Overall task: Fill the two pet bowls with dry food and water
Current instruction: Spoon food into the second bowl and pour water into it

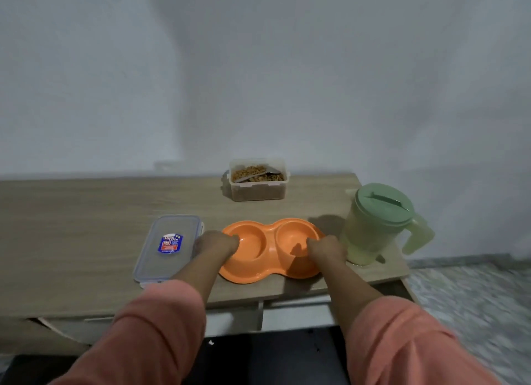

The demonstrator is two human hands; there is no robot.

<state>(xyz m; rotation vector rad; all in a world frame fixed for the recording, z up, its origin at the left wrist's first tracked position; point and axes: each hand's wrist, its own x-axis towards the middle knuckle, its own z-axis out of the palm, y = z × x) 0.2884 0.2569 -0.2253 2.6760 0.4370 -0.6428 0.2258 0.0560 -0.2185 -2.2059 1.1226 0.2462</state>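
**Both hands on the double bowl, nothing poured yet**

Gripped the orange double bowl (271,249) at both ends: left hand (217,245) curled over the left rim, right hand (326,251) hooked over the right one. Sat near the front edge of the wooden table (86,212), both wells empty. Looked like thin, stiff plastic, so probably light and a bit slidey; best held by the outer rims, exactly as here. Had the green pitcher (379,226) just beside it on the right, lid on. Spotted the open kibble tub (257,180) further back, its clear lid (169,246) lying flat to the left.
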